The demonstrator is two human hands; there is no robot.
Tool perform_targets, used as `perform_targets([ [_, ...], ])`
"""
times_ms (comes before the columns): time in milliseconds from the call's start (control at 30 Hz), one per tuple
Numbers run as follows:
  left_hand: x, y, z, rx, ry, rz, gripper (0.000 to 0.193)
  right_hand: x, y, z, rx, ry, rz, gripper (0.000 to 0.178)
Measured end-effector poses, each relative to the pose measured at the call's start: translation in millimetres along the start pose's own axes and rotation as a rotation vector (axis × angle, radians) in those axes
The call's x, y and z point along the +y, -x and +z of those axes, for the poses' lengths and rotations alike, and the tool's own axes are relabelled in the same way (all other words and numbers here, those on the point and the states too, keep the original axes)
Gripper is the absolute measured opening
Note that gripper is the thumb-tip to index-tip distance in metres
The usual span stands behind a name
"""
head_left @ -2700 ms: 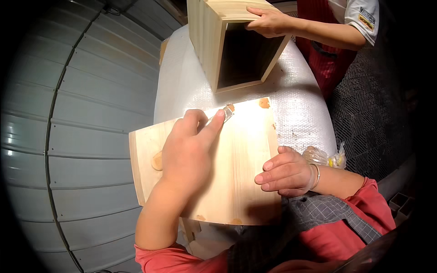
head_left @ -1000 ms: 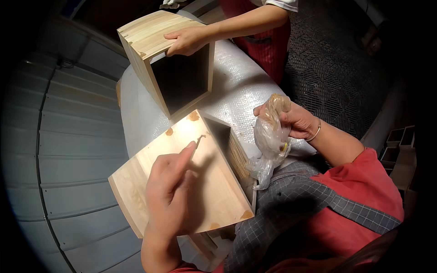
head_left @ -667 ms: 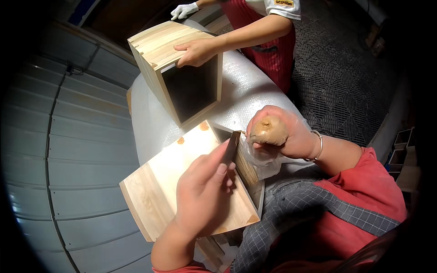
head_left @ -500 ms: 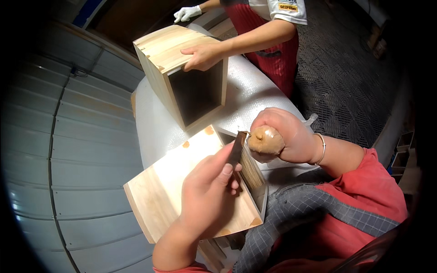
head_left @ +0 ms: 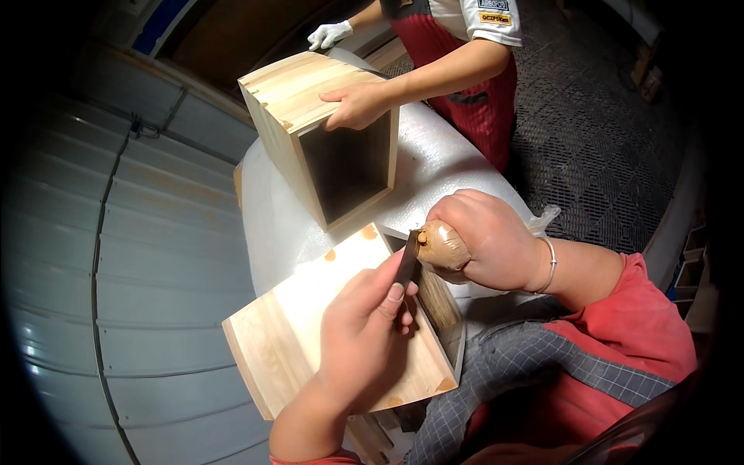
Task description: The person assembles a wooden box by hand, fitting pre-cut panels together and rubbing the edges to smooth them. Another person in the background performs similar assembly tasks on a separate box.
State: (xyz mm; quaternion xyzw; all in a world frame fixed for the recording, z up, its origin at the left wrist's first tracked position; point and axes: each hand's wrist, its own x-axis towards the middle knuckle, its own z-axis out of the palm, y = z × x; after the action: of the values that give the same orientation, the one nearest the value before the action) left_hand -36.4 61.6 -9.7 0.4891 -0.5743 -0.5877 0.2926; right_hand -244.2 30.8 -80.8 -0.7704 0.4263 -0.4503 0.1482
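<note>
With the left forearm angled up over the nearer wooden box [head_left: 283, 329] of two, the left hand [head_left: 359, 322] pinches one dark blade [head_left: 407, 260], tip against the tan putty [head_left: 422, 239] poking from one clear bag [head_left: 449, 249], which the right hand [head_left: 490, 240], its arm bent, clutches tightly beside that box's open side.

Far wooden box [head_left: 288, 151] atop a white bubble-wrap-covered table [head_left: 438, 147].

Right sleeve [head_left: 628, 322]: red cloth is creased.
Left sleeve [head_left: 329, 459]: only a red edge is shown.
Apron [head_left: 511, 364]: dark grey cloth is crossed by thin pale lines.
Bracelet [head_left: 553, 263]: a slim silvery band is worn.
Left hand [head_left: 360, 314], right hand [head_left: 496, 240]: both are bare.
</note>
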Motion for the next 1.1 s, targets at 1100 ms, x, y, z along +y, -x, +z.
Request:
perform_targets([
  [1100, -19, 30, -141, 0.363, -1.564, 0.199, 0.051, -13, 10, 13, -0.701, -0.388, -0.321, 0.008],
])
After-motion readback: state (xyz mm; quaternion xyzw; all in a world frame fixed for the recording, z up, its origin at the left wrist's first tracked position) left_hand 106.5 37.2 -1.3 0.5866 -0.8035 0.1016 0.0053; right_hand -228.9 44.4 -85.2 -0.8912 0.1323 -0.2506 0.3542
